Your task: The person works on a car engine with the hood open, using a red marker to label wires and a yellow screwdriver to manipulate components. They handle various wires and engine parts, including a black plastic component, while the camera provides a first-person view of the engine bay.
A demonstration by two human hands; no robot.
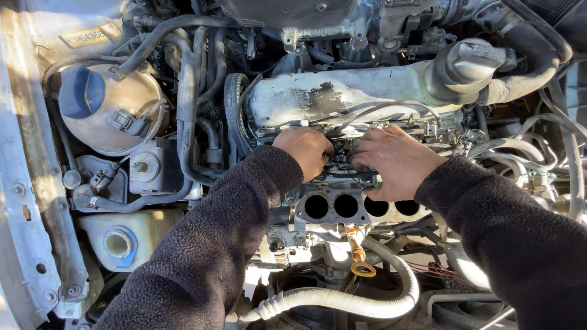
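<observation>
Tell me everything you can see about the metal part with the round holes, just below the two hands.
The metal part with round holes is a pale grey, cast-looking block, dirty and dulled. Four dark round openings sit in a row along its face, which points toward the camera. It lies low in the engine bay, under the valve cover. The right hand rests on its upper edge; the left hand is just above it. A yellow dipstick handle stands below.

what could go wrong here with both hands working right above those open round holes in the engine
1. A small part slipping from the left hand or right hand could drop into the row of open round ports in the grey metal block just below.
2. The dark fleece sleeves might snag the thin grey wires or the yellow-handled dipstick.
</observation>
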